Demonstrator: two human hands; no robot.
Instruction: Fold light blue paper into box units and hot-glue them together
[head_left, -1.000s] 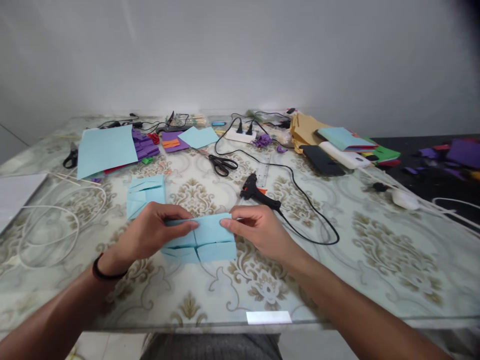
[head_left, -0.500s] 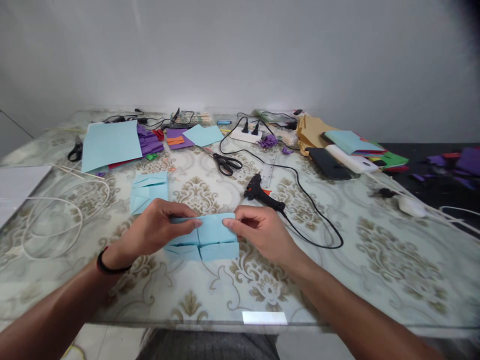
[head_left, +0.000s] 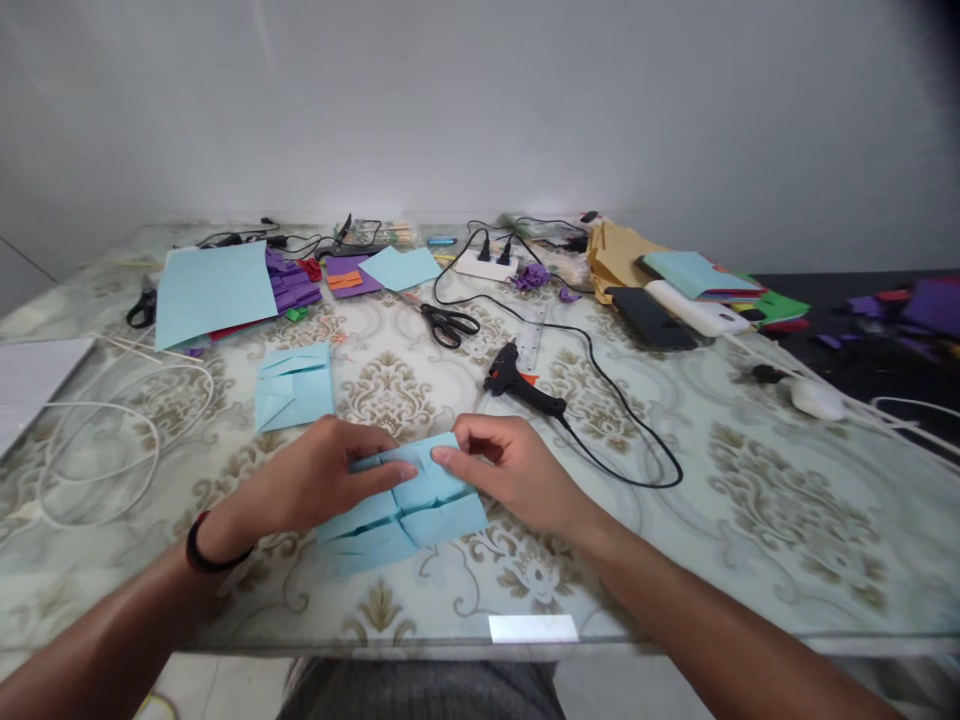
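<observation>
A creased light blue folded paper [head_left: 416, 505] is held low over the table in front of me, tilted with its right side higher. My left hand [head_left: 337, 470] grips its upper left part, thumb on top and fingers hidden behind. At the upper right corner my right hand [head_left: 506, 465] pinches the edge between thumb and bent fingers. Just beyond my left hand lies a second folded light blue paper [head_left: 296, 390]. A black hot glue gun [head_left: 521, 385] rests beyond my right hand, its cord curving to the right.
Black scissors [head_left: 448, 325] and a white power strip [head_left: 486, 265] lie further back. Light blue sheets [head_left: 216, 295] cover purple paper at the left, beside a coiled white cable [head_left: 157, 435]. A dark phone [head_left: 649, 318] and a white device [head_left: 694, 308] sit at the right.
The folded paper has turned counter-clockwise, its left side coming lower and nearer me. Both hands keep hold of it and have shifted slightly. The camera view has moved a little.
</observation>
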